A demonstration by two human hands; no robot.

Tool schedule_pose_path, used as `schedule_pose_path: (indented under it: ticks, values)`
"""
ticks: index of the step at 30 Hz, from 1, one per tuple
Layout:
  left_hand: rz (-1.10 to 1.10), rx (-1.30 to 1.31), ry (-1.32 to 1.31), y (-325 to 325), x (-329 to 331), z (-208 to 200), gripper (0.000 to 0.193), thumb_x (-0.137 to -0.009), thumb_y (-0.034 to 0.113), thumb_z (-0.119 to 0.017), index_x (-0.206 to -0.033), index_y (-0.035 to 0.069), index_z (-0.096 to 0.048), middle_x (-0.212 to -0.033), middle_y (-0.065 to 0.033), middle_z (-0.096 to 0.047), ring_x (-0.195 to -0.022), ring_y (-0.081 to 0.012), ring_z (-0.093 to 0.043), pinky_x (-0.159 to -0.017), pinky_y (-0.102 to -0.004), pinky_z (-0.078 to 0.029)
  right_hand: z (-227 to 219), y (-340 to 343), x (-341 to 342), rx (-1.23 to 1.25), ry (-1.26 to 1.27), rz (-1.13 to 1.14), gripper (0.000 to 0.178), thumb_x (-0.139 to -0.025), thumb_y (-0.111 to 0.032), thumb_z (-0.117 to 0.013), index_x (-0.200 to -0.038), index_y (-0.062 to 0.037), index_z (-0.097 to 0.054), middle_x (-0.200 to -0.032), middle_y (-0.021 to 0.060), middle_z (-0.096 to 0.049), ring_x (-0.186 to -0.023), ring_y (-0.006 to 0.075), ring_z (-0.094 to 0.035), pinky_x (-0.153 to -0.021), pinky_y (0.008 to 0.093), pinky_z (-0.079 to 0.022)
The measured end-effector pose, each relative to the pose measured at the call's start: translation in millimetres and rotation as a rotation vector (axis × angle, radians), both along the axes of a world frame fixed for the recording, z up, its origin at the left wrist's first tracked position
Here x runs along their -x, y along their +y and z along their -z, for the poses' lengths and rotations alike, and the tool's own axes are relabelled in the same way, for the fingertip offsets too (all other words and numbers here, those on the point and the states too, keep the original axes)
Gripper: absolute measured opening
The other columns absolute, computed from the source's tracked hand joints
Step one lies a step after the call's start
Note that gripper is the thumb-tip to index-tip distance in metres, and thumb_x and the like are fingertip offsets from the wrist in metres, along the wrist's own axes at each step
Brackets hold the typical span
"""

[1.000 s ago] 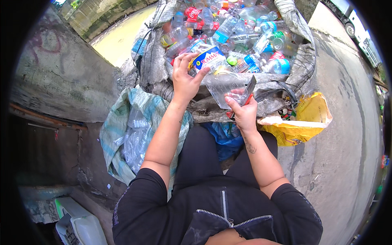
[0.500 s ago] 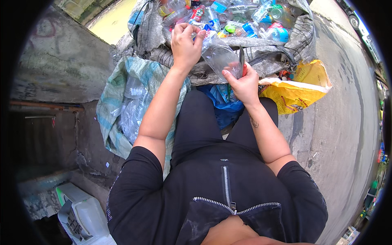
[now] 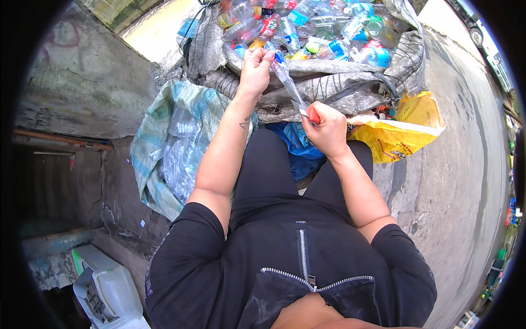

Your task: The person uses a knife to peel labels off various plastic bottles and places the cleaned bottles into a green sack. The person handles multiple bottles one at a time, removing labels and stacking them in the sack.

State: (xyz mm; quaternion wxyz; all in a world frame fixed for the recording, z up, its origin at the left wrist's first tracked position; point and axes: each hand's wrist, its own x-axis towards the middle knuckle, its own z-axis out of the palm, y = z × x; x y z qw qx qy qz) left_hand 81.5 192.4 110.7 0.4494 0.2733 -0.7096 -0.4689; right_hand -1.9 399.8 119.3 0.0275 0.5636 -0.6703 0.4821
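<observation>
Holding the clear plastic stretched before the bottle sack, I pinch its top with my left hand, right hand clamped round the red-handled tool; the next move likely calls for steady tension.

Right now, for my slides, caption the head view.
Clear plastic held between left hand and right hand near heaped bottles.

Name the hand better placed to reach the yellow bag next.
Right, most likely: the right hand is closer to the yellow bag, though it grips a red handle. The left hand is farther off, holding clear plastic.
</observation>
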Motion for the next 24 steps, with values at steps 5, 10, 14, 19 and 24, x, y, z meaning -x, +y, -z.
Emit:
schedule_pose_path:
  ticks: [5,10,14,19,24]
  values:
    - [-0.158,0.243,-0.176,9.9,-24.1,10.6,0.033,-0.079,0.030,-0.075,-0.067,0.003,-0.059,-0.087,-0.0050,-0.047,-0.087,-0.0165,-0.046,-0.080,-0.0289,-0.039,1.1,-1.3,8.3,-0.043,0.275,-0.017,0.015,-0.069,-0.011,-0.066,-0.068,-0.0079,-0.051,-0.062,0.0095,-0.052,-0.059,0.0290,-0.057,-0.055,0.0377,-0.045]
    - [0.076,0.005,0.039,16.0,-36.7,-2.1,0.027,-0.075,0.011,-0.075,-0.065,0.006,-0.051,-0.084,0.0003,-0.041,-0.082,-0.0119,-0.043,-0.075,-0.0257,-0.036,2.6,1.5,-4.2,-0.035,0.301,-0.077,0.017,-0.066,-0.012,-0.067,-0.069,-0.0083,-0.051,-0.061,0.0085,-0.052,-0.060,0.0277,-0.057,-0.055,0.0382,-0.045]
    - [0.334,-0.335,0.148,27.2,-46.7,-6.9,0.029,-0.079,0.004,-0.068,-0.062,0.011,-0.047,-0.084,0.0045,-0.043,-0.080,-0.0053,-0.042,-0.075,-0.0227,-0.035,6.4,5.5,-4.9,-0.070,0.222,-0.108,0.017,-0.066,-0.012,-0.066,-0.067,-0.0077,-0.050,-0.061,0.0096,-0.052,-0.060,0.0294,-0.057,-0.055,0.0385,-0.045]
    - [0.153,-0.296,0.026,25.5,-53.0,8.7,0.031,-0.084,0.016,-0.068,-0.062,0.005,-0.049,-0.067,0.0020,-0.045,-0.065,-0.0082,-0.045,-0.062,-0.0272,-0.038,7.4,8.5,5.3,-0.171,0.062,-0.147,0.016,-0.067,-0.012,-0.066,-0.067,-0.0081,-0.050,-0.062,0.0102,-0.054,-0.064,0.0302,-0.059,-0.056,0.0399,-0.045]
    - [-0.206,0.182,-0.384,47.0,-54.1,-12.9,0.025,-0.087,0.018,-0.066,-0.070,0.002,-0.057,-0.062,0.0044,-0.045,-0.060,-0.0028,-0.038,-0.055,-0.0228,-0.034,3.5,7.0,-5.0,-0.102,0.156,-0.123,0.018,-0.065,-0.010,-0.065,-0.066,-0.0068,-0.048,-0.062,0.0109,-0.052,-0.063,0.0310,-0.057,-0.056,0.0396,-0.045]
